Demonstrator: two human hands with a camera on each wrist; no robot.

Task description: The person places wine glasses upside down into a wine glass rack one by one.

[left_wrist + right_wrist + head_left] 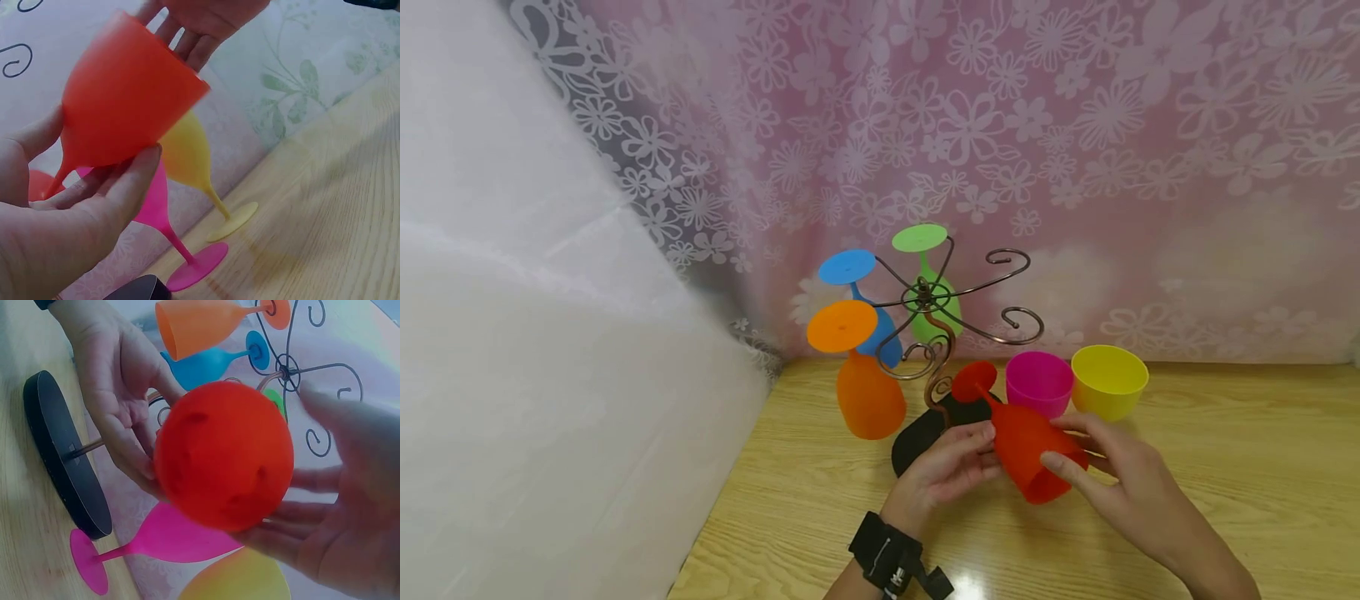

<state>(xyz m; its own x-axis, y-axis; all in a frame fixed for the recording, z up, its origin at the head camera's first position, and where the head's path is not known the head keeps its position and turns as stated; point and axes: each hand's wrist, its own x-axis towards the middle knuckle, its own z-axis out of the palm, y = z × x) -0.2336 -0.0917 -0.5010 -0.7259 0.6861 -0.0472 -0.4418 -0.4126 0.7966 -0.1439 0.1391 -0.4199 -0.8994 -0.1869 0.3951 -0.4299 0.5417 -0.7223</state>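
both hands [947, 467] cradle red goblet [1026, 446] (tilted, matte plastic).

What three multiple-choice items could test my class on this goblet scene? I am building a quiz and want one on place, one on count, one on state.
1. Where do the pink goblet and yellow goblet stand?
A. On the wooden table, right of the rack
B. Hung on the rack
C. In the left hand

2. How many goblets hang upside down from the wire rack?
A. One
B. Three
C. Five

3. How is the red goblet held?
A. Upright on the table
B. Tilted between both hands
C. Hung on the rack

Answers:
1 A: the head view shows both standing on the table beside the rack.
2 B: the orange, blue and green goblets hang there.
3 B: the left hand and right hand hold it, foot pointing towards the rack.
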